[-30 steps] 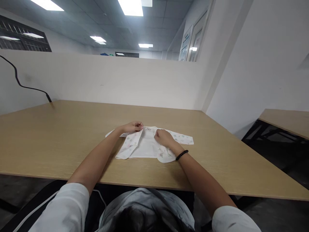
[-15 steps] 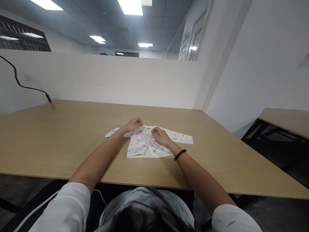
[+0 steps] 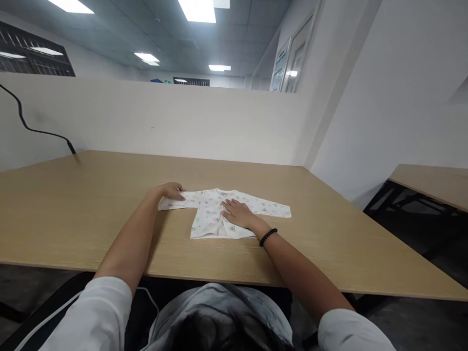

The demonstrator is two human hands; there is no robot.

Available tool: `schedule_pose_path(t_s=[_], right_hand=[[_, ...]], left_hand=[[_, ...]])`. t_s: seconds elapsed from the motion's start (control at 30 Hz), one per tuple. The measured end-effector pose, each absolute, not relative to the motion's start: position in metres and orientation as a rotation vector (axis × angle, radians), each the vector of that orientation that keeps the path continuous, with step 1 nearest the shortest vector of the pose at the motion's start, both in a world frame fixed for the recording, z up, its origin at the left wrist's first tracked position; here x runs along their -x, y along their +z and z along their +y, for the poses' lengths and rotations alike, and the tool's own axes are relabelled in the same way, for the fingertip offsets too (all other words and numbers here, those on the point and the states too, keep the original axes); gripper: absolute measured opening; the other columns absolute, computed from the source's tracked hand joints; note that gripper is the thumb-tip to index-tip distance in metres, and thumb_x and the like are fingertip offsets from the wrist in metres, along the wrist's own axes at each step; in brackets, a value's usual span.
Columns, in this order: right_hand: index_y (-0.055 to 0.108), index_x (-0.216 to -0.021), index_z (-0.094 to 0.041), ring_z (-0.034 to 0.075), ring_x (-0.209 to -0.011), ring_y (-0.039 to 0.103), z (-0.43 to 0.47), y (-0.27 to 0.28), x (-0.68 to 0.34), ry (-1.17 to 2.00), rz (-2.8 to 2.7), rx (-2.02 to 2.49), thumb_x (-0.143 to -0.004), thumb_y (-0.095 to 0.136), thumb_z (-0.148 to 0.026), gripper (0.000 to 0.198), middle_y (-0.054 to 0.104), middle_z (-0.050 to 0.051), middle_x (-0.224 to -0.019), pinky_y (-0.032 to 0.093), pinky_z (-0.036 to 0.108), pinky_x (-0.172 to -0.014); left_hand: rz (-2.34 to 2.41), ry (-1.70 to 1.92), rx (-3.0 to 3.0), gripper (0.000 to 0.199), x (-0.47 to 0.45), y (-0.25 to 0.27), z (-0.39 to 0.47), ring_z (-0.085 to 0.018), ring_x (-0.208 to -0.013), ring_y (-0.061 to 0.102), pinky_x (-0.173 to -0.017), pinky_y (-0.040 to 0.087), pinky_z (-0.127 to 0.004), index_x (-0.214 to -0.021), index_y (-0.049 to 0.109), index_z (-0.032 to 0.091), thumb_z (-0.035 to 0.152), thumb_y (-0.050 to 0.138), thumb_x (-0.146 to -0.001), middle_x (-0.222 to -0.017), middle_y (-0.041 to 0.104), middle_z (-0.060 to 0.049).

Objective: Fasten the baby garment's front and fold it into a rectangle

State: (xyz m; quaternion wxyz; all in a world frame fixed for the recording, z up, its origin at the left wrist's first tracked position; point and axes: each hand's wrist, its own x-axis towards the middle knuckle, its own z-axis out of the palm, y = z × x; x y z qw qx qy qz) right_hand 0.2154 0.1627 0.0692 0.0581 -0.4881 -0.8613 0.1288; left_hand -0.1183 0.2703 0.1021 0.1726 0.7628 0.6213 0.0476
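Note:
A small white baby shirt (image 3: 210, 214) with a pastel print lies spread on the wooden table, its long sleeves stretched out to both sides and the neckline facing away from me. My left hand (image 3: 171, 190) rests on the left sleeve near the cuff, thumb and fingers apart over the fabric. Flat on the shirt's front, right of the middle, lies my right hand (image 3: 237, 213) with its fingers stretched out. A black beaded bracelet (image 3: 268, 237) circles my right wrist. Part of the shirt's right side is hidden under that hand.
The wooden table (image 3: 109, 195) ends at a low white partition (image 3: 190, 122) at the back. A black cable (image 3: 44, 132) hangs down at the left. Another table (image 3: 435, 183) stands to the right beyond a gap.
My left hand has moved left from the neckline to the sleeve, which now lies straighter. My right hand has opened from curled fingers and flattened onto the shirt's front.

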Motion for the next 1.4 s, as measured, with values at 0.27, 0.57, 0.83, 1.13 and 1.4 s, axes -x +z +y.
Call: schedule_pose_path(t_s=[0.27,0.57,0.83,1.13,1.4], right_hand=[[0.02,-0.156,-0.019,0.027,-0.148,0.006,0.16,0.077,-0.213,0.438,-2.638,1.551,-0.099,0.017,-0.058,0.069,0.011,0.007,-0.162,0.01,0.049,-0.116],[0.045,-0.142,-0.016,0.032,-0.139,0.03,0.161,0.073,-0.213,0.37,-2.504,1.398,-0.099,0.032,-0.044,0.053,0.038,0.016,-0.151,0.025,0.047,-0.109],[0.064,-0.088,-0.019,0.015,-0.078,0.051,0.151,0.108,-0.23,1.018,-2.702,0.898,-0.06,0.083,-0.043,0.042,0.057,-0.001,-0.082,0.04,0.023,-0.067],[0.063,-0.08,-0.016,0.009,-0.063,0.046,0.157,0.111,-0.234,1.237,-2.673,0.827,-0.071,0.054,-0.009,0.014,0.054,-0.004,-0.068,0.035,0.02,-0.057],[0.061,-0.083,-0.017,0.011,-0.068,0.048,0.131,0.103,-0.201,0.99,-2.646,0.741,-0.072,0.075,-0.033,0.024,0.056,-0.002,-0.075,0.036,0.021,-0.06]], left_hand=[[1.541,0.409,-1.774,0.038,0.155,0.115,0.243,-0.025,-0.071,0.062,-0.06,0.045,-0.028,-0.064,0.064,0.019,0.053,0.075,-0.05,-0.066,0.065,-0.003],[2.098,1.071,-2.076,0.064,0.106,0.098,0.251,-0.035,-0.129,0.042,-0.106,0.034,-0.048,-0.13,0.048,0.016,0.036,0.065,-0.072,-0.138,0.047,-0.019],[0.807,0.361,-2.636,0.056,0.005,0.098,0.23,-0.028,-0.138,0.036,-0.114,0.026,-0.037,-0.132,0.057,0.024,0.054,0.058,-0.085,-0.149,0.043,-0.009],[0.927,0.053,-2.731,0.074,-0.006,0.062,0.231,-0.03,-0.148,0.009,-0.117,0.01,-0.045,-0.153,0.027,0.032,0.069,0.039,-0.091,-0.162,0.012,-0.006],[0.935,0.059,-2.785,0.071,-0.007,0.057,0.233,-0.028,-0.148,0.009,-0.118,0.008,-0.044,-0.155,0.022,0.028,0.061,0.039,-0.094,-0.162,0.01,-0.008]])
